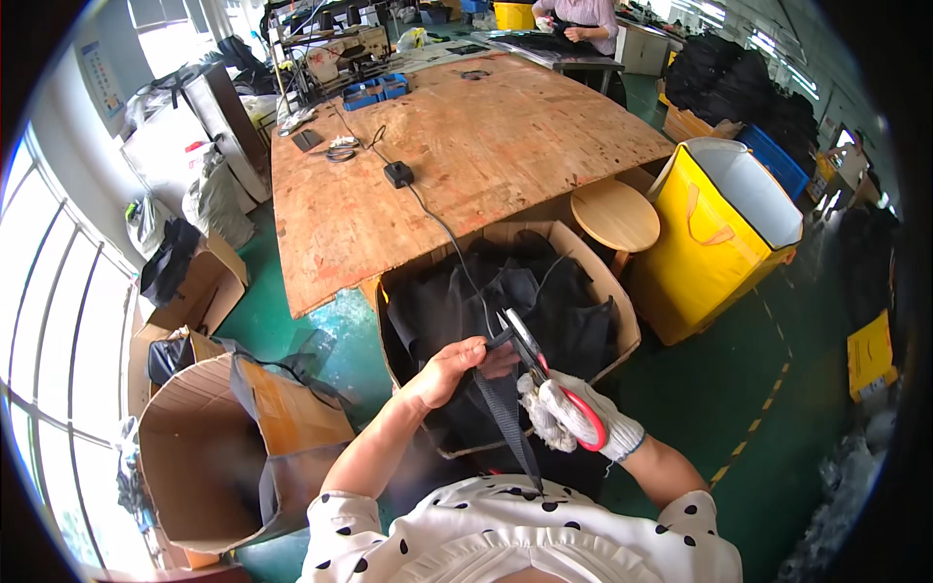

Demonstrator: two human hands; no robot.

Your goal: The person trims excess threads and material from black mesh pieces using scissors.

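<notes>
Bare and pinched closed, my left hand (447, 373) grips the upper end of a black mesh strip (501, 408). The strip hangs down toward my lap, and its lower end rests by my shirt. My right hand (550, 412), in a white knitted glove, is closed on a pair of scissors (589, 420) with red handles. Their blades point up and away, right beside the strip's upper end at my left fingertips. Whether the blades touch the strip, I cannot tell. Beneath both hands, black fabric pieces (457, 296) fill a cardboard box (622, 309).
Beyond the box stands a large wooden table (525, 126) with a cable and black adapter (398, 174). A round wooden stool (614, 214) and yellow insulated bin (714, 243) are at right. An open carton (199, 457) sits at left. Another person (588, 24) works at the far end.
</notes>
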